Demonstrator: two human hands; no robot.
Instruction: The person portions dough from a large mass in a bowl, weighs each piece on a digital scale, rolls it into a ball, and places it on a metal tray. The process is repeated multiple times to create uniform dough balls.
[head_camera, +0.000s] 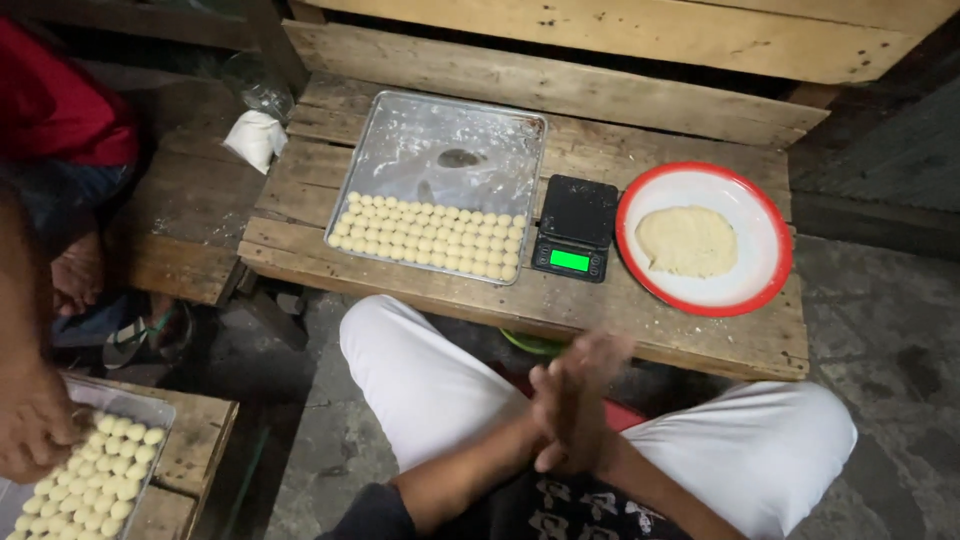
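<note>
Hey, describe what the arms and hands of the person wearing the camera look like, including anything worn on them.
Both forearms are bare, with no sleeves reaching them. The left hand and right hand are bare too: no gloves, and no rings, watch or bracelet can be made out. Motion blur softens the fingers, so finer details cannot be told.

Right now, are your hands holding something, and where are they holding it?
It cannot be told. The left hand and right hand are pressed palm to palm and blurred, so anything between them is hidden.
</note>
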